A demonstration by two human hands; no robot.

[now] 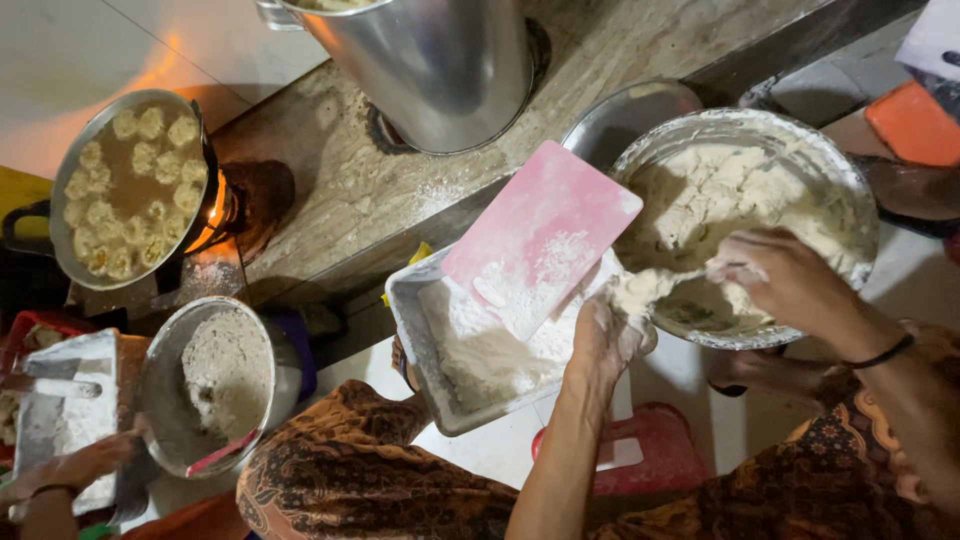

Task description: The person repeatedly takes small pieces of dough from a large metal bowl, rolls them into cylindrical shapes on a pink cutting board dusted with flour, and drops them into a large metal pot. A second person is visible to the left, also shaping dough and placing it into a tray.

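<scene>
Flour-dusted bare hands, a thin black band (884, 352) on the right wrist, brown patterned clothing (350, 470).

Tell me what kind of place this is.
Probably a small, informal food-preparation kitchen. A pan of dumplings sits over an open flame, a large metal bowl of dough is worked by the right hand, and the left hand rests by a floured tray.

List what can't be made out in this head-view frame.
- Tall steel pot: contents hidden, top cut off by the frame edge.
- Right hand in the dough bowl: fingertips blurred, whatever it grips unclear.
- Left hand: palm side hidden, dough-coated.
- Flour tray: partly covered by the pink board.
</scene>
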